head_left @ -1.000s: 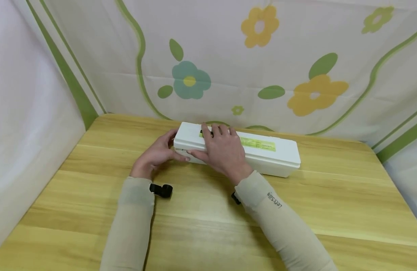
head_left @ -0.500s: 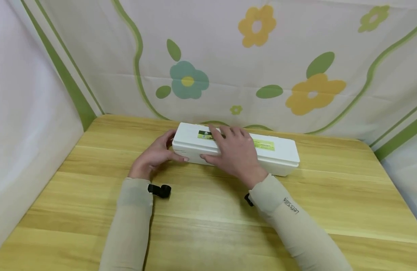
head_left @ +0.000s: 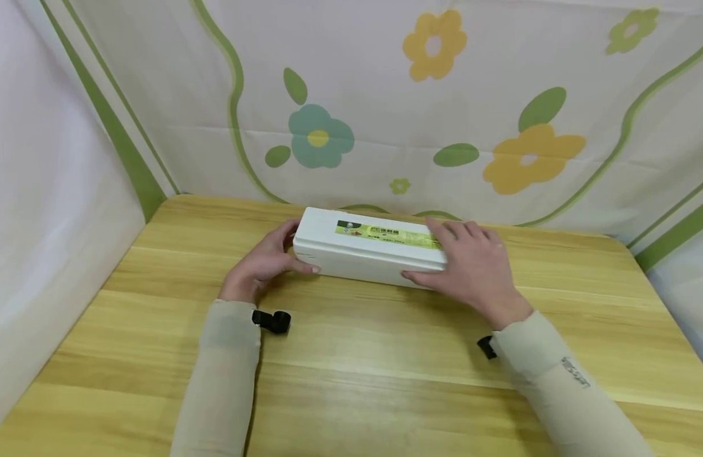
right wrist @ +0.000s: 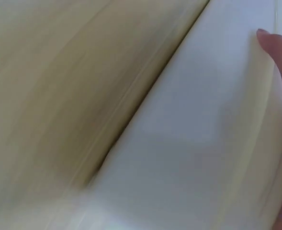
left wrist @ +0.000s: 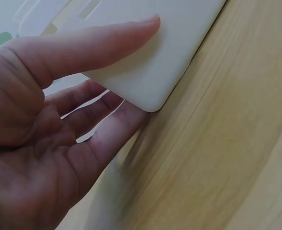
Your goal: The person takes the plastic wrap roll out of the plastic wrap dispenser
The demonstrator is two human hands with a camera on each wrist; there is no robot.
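I see the left hand [head_left: 259,263] gripping the left end of the white box [head_left: 365,252] — thumb on the near side. The right hand [head_left: 474,270] grips its right end, on the wooden table [head_left: 351,374].

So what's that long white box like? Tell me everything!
The long white box looks like smooth plastic, with rounded corners and a lid line along its side. A yellow-green label runs along its top. It lies flat on the wooden table, near the flowered cloth. The left hand holds its left end, thumb on the front; the right hand covers its right end.
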